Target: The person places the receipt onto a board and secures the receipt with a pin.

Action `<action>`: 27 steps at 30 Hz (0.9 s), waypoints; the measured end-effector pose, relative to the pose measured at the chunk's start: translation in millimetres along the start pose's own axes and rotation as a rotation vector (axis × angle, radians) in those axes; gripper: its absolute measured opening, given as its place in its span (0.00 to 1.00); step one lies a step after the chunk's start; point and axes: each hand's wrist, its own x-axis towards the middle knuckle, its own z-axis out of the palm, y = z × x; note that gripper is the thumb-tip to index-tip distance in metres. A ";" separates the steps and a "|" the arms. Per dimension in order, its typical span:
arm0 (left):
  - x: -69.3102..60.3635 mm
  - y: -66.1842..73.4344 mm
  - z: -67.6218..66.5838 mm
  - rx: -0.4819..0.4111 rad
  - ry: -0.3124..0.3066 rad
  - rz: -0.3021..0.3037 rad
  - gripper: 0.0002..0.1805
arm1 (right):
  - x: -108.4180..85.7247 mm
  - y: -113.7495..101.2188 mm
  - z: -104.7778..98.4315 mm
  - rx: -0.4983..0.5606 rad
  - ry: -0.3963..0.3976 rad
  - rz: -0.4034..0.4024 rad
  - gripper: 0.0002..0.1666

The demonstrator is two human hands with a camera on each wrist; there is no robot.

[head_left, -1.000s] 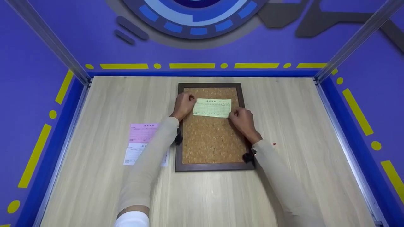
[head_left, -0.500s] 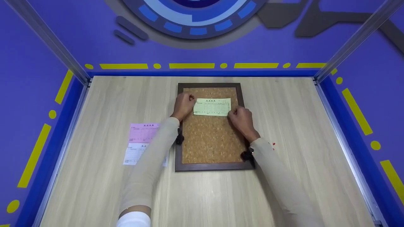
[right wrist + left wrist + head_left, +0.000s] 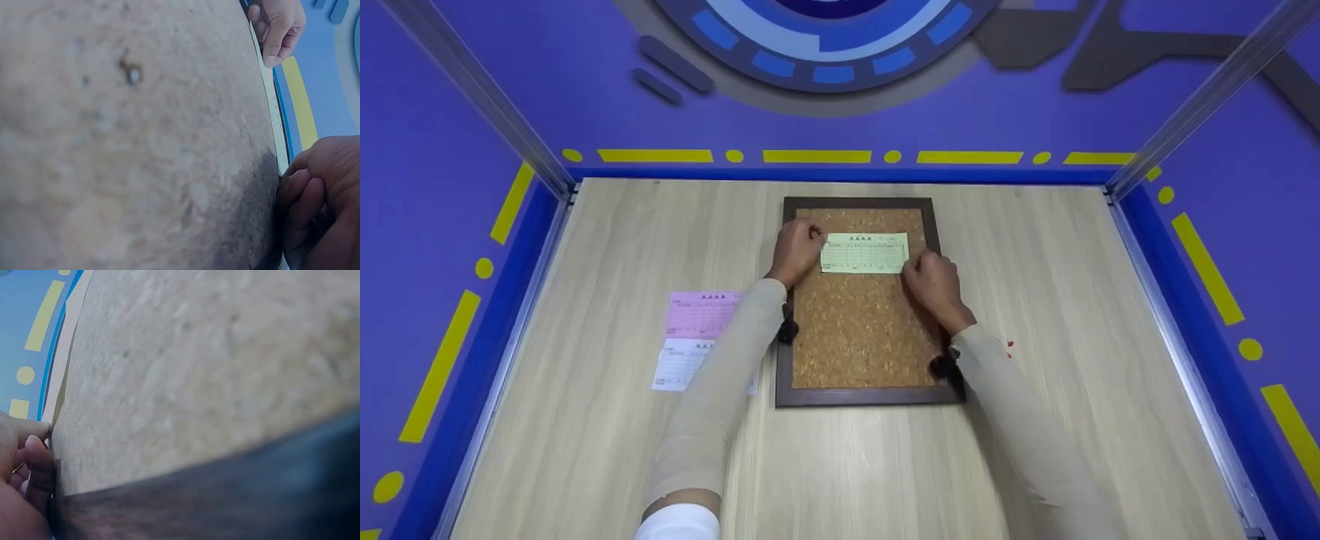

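Note:
A pale green printed form slip [image 3: 865, 253] lies across the upper part of a cork board [image 3: 866, 337] with a dark brown frame. My left hand [image 3: 796, 251] pinches the slip's left edge near the top corner. At the lower right corner, my right hand [image 3: 934, 281] pinches the paper with curled fingers. In the right wrist view, the slip [image 3: 274, 112] shows edge-on as a thin strip between both hands. The left wrist view has my left hand [image 3: 25, 478] at the edge of the board, beside the dark frame [image 3: 197, 500].
A pink form slip [image 3: 701, 315] and a white form slip [image 3: 679, 365] lie on the wooden table [image 3: 840, 465] left of the board, partly hidden by my left sleeve. Tiny red objects [image 3: 1010, 344] sit right of the board. Blue panels [image 3: 840, 131] enclose the table.
The green slip's right end has shifted slightly upward, so its edges lie more level. My right hand has moved up a little with it; my left hand stays in place.

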 end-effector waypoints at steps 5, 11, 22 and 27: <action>7.5 -11.8 7.2 0.015 0.013 0.003 0.05 | 0.8 -0.7 -1.5 0.002 -0.025 0.008 0.17; -0.9 1.5 -1.3 -0.003 0.010 -0.016 0.05 | 2.0 -1.7 -2.3 0.013 -0.035 0.020 0.19; -0.7 -0.9 -1.6 -0.009 0.026 0.001 0.05 | 0.8 -3.2 -0.3 0.026 -0.005 0.018 0.19; 0.5 -2.7 -0.2 -0.018 0.020 0.001 0.04 | -0.3 -1.9 1.5 0.011 0.013 0.006 0.19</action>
